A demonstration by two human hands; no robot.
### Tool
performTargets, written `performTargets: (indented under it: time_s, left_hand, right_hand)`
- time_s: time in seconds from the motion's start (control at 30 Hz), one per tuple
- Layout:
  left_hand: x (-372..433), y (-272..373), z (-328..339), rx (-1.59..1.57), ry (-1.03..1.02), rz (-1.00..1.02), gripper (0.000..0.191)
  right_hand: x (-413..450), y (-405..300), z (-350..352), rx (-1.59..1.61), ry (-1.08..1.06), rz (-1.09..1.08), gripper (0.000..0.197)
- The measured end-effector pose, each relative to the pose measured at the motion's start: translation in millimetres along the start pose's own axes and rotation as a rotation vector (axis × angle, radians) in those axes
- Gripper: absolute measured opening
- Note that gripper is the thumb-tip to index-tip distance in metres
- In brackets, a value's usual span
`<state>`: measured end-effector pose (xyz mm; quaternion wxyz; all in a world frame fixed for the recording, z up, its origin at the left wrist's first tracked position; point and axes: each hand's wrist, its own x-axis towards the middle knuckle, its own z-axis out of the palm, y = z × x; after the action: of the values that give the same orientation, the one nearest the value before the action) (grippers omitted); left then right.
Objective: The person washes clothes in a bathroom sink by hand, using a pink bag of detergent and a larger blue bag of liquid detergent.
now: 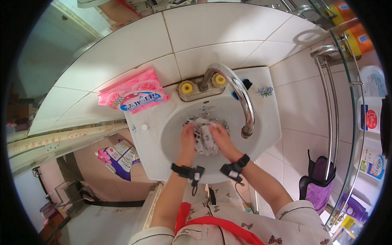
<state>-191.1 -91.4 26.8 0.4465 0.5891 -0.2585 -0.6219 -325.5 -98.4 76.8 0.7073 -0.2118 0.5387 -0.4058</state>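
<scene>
Inside the white ceramic washbasin, both of my hands are on a bunched wet-looking cloth, whitish grey with black markings. My left hand grips its left side and my right hand its right side; the fingers are slightly blurred. More of the cloth lies bunched beyond my fingers, towards the back of the bowl. A curved chrome faucet arches over the basin, with its spout end to the right of my right hand. No stream of water can be made out. Each wrist wears a black strap.
A pink tissue packet rests on the back left rim near a yellow-capped tap knob. A black-bristled brush lies behind the faucet. At right are chrome towel bars, a purple towel and a glass shelf holding bottles.
</scene>
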Motion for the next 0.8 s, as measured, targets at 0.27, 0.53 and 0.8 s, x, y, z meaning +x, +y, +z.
performTargets:
  time_s: [0.27, 0.53, 0.8]
  left_hand:
    - [1, -19, 22, 0.401, 0.055, 0.014, 0.030]
    - [2, -27, 29, 0.811, 0.104, 0.240, 0.027]
    - [20, -20, 17, 0.776, -0.013, 0.239, 0.030]
  right_hand:
    - [11, 59, 4, -0.666, 0.102, -0.522, 0.031]
    - [14, 53, -4, -0.749, 0.027, -0.319, 0.034]
    - [39, 78, -26, -0.760, -0.007, -0.573, 0.027]
